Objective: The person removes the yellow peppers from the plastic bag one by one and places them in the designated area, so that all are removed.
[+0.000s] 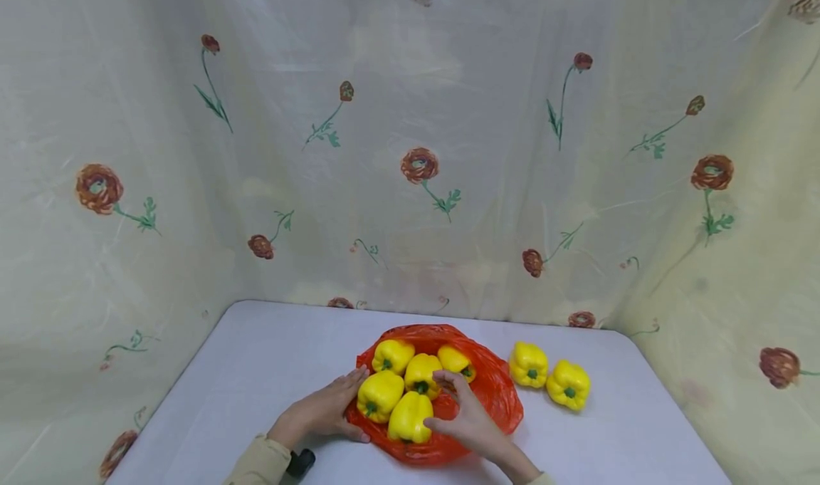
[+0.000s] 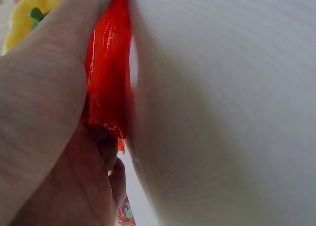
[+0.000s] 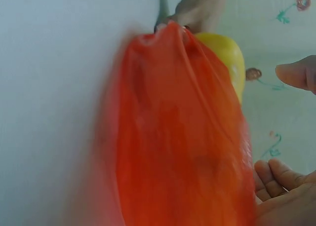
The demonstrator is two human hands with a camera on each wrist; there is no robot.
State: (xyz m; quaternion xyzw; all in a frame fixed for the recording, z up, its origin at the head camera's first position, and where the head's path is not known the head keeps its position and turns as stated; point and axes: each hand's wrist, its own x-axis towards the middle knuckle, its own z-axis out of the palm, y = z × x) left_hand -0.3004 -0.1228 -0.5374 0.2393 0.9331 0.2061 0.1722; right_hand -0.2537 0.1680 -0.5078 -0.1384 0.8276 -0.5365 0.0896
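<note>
A red plastic bag (image 1: 496, 392) lies on the table with its mouth spread wide. Several yellow bell peppers (image 1: 381, 395) sit inside it, mostly in its left and middle parts. Along the bag's left side, my left hand (image 1: 329, 408) touches the plastic, with its thumb toward the front. The left wrist view shows the red film (image 2: 111, 73) against that hand. Over the bag's right part, my right hand (image 1: 468, 417) is held with thumb and fingers apart and nothing between them. Its thumb tip is close to the front pepper (image 1: 411, 419).
Two more yellow bell peppers, one farther back (image 1: 528, 364) and one nearer (image 1: 569, 385), stand on the white table (image 1: 275, 357) to the right of the bag. A flowered curtain (image 1: 487, 207) encloses the table's back and sides. A dark band (image 1: 300, 463) is on the left wrist.
</note>
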